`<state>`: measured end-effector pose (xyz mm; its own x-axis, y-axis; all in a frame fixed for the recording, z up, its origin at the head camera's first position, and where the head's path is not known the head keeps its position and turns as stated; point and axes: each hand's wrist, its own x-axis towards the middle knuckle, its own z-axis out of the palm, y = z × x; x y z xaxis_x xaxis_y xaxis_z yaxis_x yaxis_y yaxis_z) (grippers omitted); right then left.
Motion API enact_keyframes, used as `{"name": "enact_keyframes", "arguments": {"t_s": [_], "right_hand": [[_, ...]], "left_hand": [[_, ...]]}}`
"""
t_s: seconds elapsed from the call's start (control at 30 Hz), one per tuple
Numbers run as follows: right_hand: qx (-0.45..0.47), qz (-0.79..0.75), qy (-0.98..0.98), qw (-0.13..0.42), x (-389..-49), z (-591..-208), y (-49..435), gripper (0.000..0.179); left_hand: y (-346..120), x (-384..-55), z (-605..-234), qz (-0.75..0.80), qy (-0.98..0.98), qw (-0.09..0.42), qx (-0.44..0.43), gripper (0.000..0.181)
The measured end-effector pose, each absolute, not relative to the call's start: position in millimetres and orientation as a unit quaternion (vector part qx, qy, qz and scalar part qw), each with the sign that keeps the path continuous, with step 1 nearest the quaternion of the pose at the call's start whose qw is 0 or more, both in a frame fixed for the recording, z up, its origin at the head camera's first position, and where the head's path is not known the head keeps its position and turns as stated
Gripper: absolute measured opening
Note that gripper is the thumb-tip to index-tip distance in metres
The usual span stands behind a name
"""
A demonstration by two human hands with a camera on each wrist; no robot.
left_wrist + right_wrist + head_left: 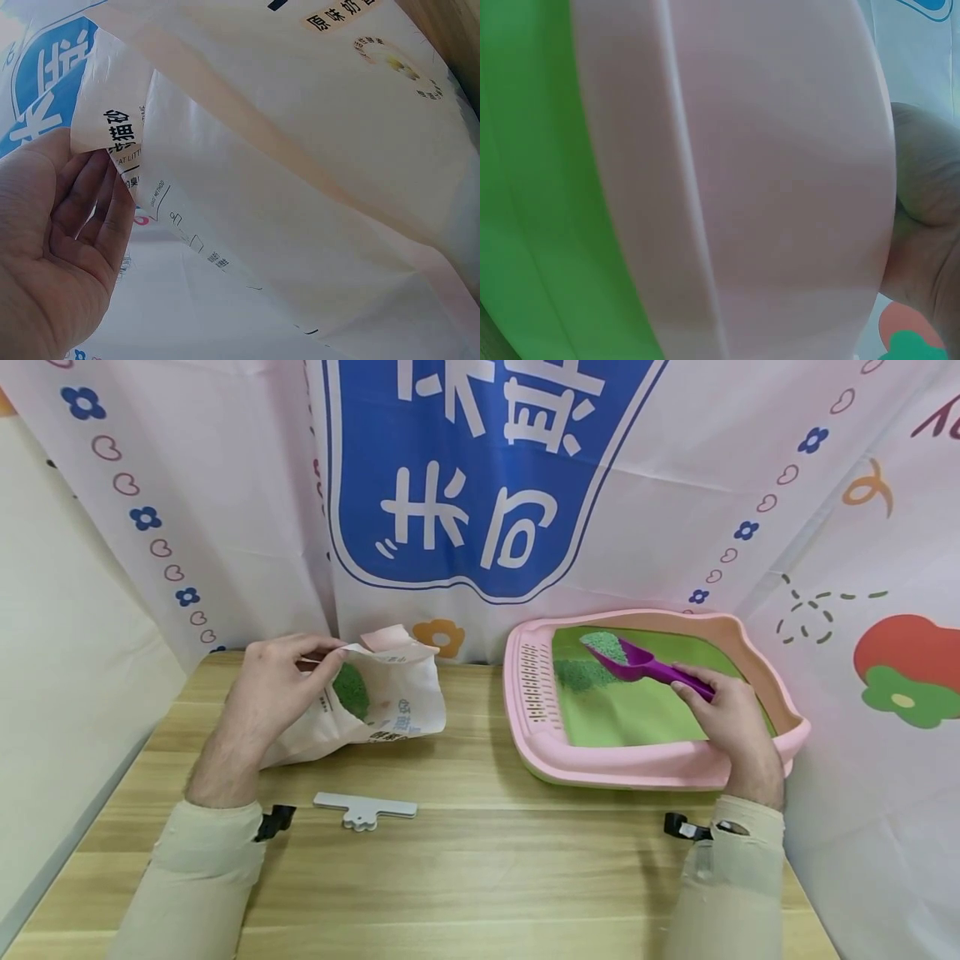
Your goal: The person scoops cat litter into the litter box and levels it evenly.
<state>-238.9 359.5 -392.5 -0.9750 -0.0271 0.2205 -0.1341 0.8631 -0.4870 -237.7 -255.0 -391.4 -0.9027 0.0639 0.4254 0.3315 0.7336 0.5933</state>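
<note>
My left hand (281, 685) pinches the upper edge of a white cat litter bag (408, 693), whose mouth gapes and shows green granules inside. The left wrist view has the bag's printed side (285, 150) close up, with fingers behind its edge. In my right hand (723, 710) is the handle of a purple scoop (637, 662), heaped with pale green litter (603, 646). The scoop is held over a litter box (637, 764) with a pink rim and green base. A patch of green litter (581, 677) lies on the box floor. In the right wrist view, the rim hides the scoop.
A white bag clip (365, 810) lies on the wooden table (480, 868) in front of the bag. Behind the table hangs a printed cloth (645, 510). The litter box has a slotted panel (534, 685) on its left side.
</note>
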Motion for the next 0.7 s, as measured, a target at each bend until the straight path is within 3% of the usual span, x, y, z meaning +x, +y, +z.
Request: {"name": "enact_keyframes", "arguments": {"t_s": [0.7], "right_hand": [[0.069,0.239,-0.966,0.068,-245.6,-391.3,369.4,0.043]], "left_hand": [[-255.0,-236.4,-391.2,-0.349,-0.909,0.2,-0.111,0.023]]}}
